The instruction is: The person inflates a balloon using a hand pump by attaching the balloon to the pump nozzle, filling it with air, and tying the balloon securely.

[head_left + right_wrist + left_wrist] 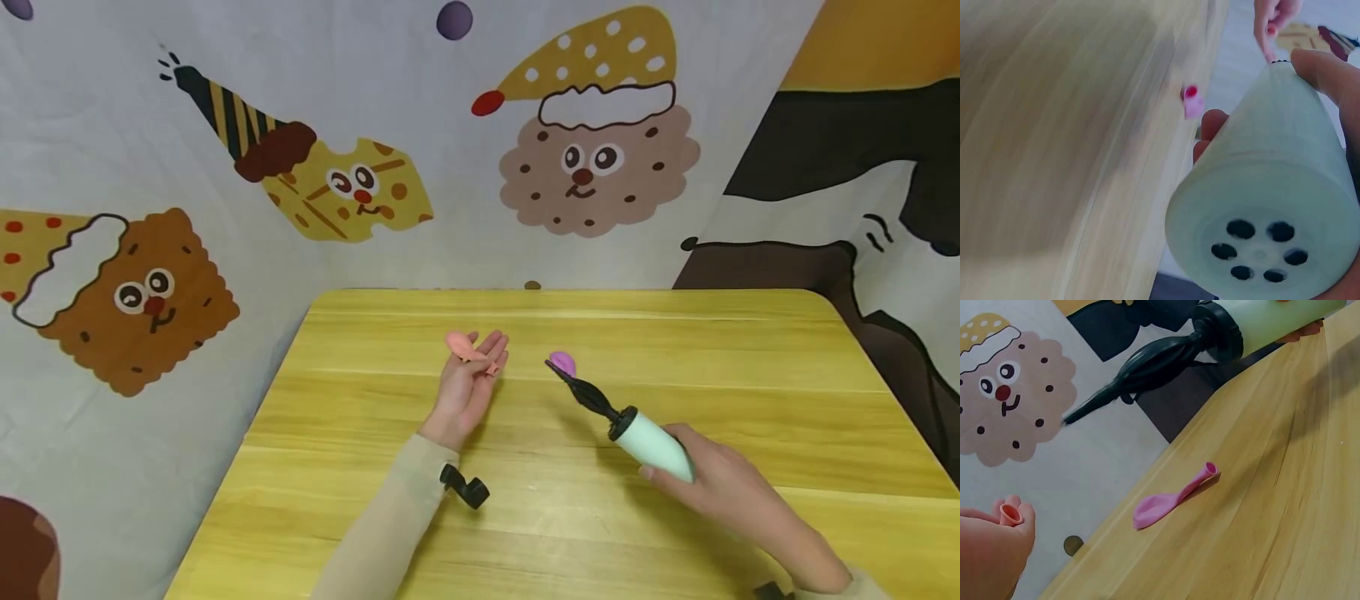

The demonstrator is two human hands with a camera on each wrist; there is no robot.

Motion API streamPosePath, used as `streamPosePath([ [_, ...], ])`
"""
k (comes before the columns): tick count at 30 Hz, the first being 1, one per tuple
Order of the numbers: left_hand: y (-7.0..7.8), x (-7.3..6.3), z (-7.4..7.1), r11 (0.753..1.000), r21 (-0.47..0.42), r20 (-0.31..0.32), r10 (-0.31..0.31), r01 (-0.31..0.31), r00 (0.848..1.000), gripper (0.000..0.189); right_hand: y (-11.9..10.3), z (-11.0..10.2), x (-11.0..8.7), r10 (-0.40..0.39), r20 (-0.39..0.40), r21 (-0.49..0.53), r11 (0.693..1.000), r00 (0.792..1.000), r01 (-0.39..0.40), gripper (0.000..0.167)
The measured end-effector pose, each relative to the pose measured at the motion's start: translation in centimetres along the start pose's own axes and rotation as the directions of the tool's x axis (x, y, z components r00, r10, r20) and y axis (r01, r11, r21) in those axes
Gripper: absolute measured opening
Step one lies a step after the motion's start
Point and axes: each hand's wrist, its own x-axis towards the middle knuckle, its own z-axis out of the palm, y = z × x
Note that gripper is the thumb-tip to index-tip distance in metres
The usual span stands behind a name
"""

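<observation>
My left hand (459, 398) pinches a coral deflated balloon (461, 345) above the table. In the left wrist view the open mouth of this coral balloon (1012, 515) pokes out between thumb and fingers. My right hand (738, 492) grips a mint-green balloon pump (652, 446) by its body. The pump's black nozzle (592, 398) points up and left, apart from the coral balloon. A pink-purple deflated balloon (564, 362) lies on the wood, partly behind the nozzle tip in the head view. The right wrist view shows the holed base of the pump (1260, 253).
A yellow wood-grain table (525, 533) spreads under both hands. Behind it hangs a white cloth (465, 242) printed with cartoon biscuits and cheese. A black strap mount (467, 487) sits at the left wrist.
</observation>
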Motion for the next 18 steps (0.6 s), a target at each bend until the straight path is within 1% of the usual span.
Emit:
streamPosePath([
  [2,-0.1,0.0,0.1,1.000,0.003,0.004,0.002,-0.002,1.000,0.064,-0.7,0.5,0.2,-0.036,-0.021,-0.010,0.999,0.999,0.035,0.067],
  [4,-0.3,0.0,0.2,1.000,0.008,0.007,0.002,-0.002,1.000,0.064,-1.3,0.9,0.4,-0.068,-0.024,-0.026,0.997,0.997,0.067,0.068],
  [9,-0.8,-0.4,0.5,0.999,0.033,0.026,-0.004,0.003,1.000,0.063,-2.3,1.5,0.9,-0.108,-0.013,-0.035,0.994,0.994,0.107,0.069],
  [14,-1.2,-0.7,0.5,0.999,0.053,0.046,-0.002,0.000,0.999,0.059,-2.8,1.9,1.3,-0.108,0.000,-0.038,0.993,0.994,0.108,0.070],
  [18,-1.6,-1.0,0.4,0.997,0.078,0.076,0.010,-0.016,0.997,0.058,-3.2,2.3,1.5,-0.098,-0.004,-0.042,0.994,0.995,0.098,0.070],
])
